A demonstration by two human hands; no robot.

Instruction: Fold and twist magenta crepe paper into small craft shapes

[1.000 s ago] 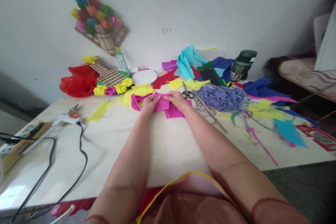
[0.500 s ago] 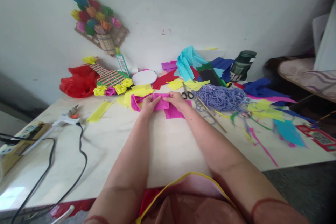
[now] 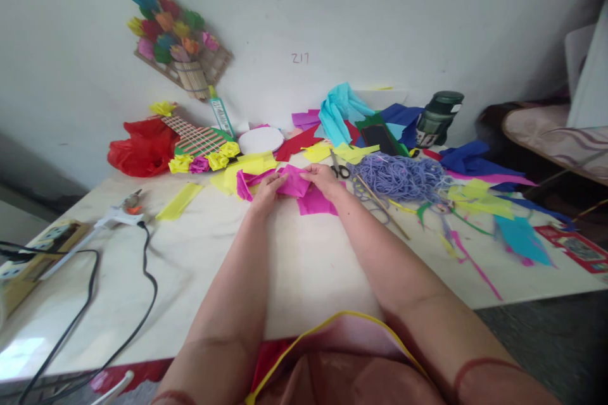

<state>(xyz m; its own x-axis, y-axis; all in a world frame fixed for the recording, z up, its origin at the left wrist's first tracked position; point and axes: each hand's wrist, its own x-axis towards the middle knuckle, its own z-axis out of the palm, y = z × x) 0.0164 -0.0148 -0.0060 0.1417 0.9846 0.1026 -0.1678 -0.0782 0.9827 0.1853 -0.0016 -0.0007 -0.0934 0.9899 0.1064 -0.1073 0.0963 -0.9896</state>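
Observation:
Between my two hands is a strip of magenta crepe paper, bunched at its left end and flatter on the right. My left hand grips its middle, thumb on top. With the fingertips of my right hand I pinch its upper right edge. A second magenta piece lies flat on the table just under my right hand. Yellow crepe paper lies behind my left hand. Black-handled scissors rest right behind my right hand, partly hidden by it.
A tangle of purple string and a thin stick lie to the right. At the back left are a red plastic bag and a flower-trimmed craft. A glue gun, power strip and black cable occupy the left side.
The right part of the magenta strip has been turned and spread into a wider, angled flap. My hands have shifted only slightly, both still holding the paper.

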